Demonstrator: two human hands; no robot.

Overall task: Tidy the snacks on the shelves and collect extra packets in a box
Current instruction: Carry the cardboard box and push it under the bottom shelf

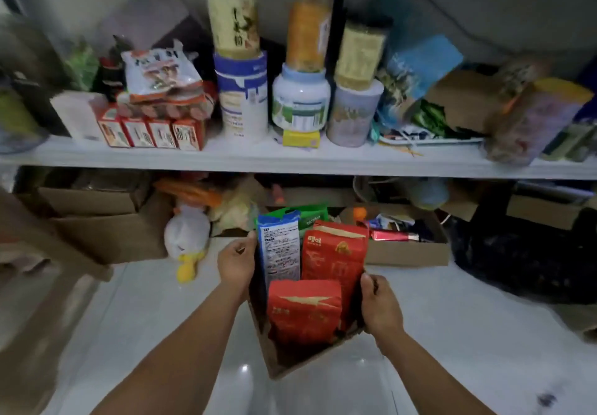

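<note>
The red packet has white Chinese words near its top. The tall jar has black ones. All are too blurry to read.

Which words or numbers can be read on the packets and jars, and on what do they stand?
No text can be read for sure.
Rear red paper packet: white characters, blurred.
Blue plastic packet: fine print, too small.
Tall yellow-labelled jar: black calligraphy, blurred.

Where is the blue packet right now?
In the head view, the blue packet stands upright inside the cardboard box, at its left side beside the left hand, with the taller red packet to its right and a green packet behind.
</note>
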